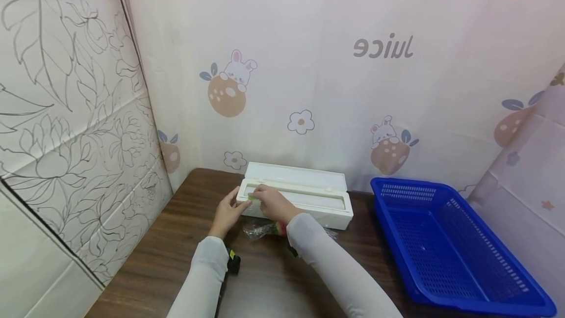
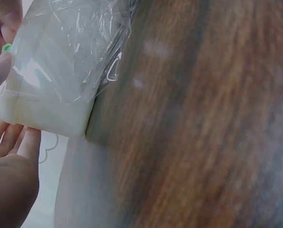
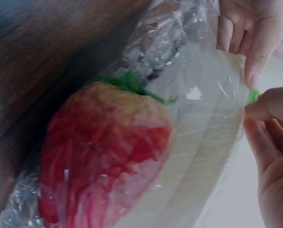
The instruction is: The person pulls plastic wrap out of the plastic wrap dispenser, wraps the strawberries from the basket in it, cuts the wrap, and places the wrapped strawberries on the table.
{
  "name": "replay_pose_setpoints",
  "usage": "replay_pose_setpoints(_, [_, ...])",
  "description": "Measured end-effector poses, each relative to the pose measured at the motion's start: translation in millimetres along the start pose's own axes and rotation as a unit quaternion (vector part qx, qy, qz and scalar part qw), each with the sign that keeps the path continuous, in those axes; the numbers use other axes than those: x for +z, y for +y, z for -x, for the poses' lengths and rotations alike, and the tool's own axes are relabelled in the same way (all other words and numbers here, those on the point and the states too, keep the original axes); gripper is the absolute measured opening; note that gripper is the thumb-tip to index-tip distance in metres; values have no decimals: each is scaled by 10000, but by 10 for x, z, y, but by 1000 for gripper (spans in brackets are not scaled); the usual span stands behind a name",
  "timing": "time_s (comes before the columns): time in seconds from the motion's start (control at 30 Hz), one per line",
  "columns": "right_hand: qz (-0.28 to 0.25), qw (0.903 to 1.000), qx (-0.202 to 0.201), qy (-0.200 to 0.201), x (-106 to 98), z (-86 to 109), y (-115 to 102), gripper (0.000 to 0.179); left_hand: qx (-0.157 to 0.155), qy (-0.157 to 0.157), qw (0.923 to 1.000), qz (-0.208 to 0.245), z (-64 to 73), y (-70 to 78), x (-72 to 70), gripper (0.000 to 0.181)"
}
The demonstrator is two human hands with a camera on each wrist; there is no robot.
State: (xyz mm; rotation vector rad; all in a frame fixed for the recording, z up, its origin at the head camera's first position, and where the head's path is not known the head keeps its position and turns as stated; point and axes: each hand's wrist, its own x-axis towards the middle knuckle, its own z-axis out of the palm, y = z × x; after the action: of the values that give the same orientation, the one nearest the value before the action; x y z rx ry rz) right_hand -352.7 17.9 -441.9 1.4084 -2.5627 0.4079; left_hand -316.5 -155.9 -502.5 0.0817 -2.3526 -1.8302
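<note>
A long white cling film dispenser point(image 1: 304, 215) lies near the back of the table, its lid point(image 1: 300, 175) raised. My left hand point(image 1: 226, 215) grips the dispenser's left end, fingers against the end wall and thumb on top. My right hand point(image 1: 274, 203) pinches a small green piece point(image 3: 254, 96) at the top edge, close to the left thumb. Clear film point(image 2: 79, 52) hangs crumpled down the dispenser's front. In the right wrist view, a red strawberry point(image 3: 108, 152) with a green top shows at the film, in front of the dispenser. Whether the film wraps it I cannot tell.
A blue plastic basket point(image 1: 399, 259) stands at the right of the brown wooden table point(image 1: 154, 254). A patterned curtain point(image 1: 282, 72) hangs right behind the dispenser. Black objects point(image 1: 234, 263) show by the left wrist.
</note>
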Motion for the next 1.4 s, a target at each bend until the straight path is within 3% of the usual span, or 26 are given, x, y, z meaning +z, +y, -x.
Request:
replay_pose_setpoints(0.23, [-16,9999,70,-89,-40,-54,-33,32,23,-18,9999,105,4,-11,18,72])
replay_pose_setpoints(0.63, [47,9978,488,-440,-29,-131,-130,37,13,-6,9999,143,7,20,8,72])
replay_pose_setpoints(1.0, [301,9990,202,-251,44,-121,-187,36,96,-45,9999,58,-12,-4,-14,84])
replay_pose_setpoints(1.23, [804,9957,24,-458,51,-150,-268,38,65,-173,9996,-223,12,24,-9,78])
replay_pose_setpoints(1.4, [231,9990,260,-289,40,-193,-250,34,218,-264,9988,-354,13,61,-10,76])
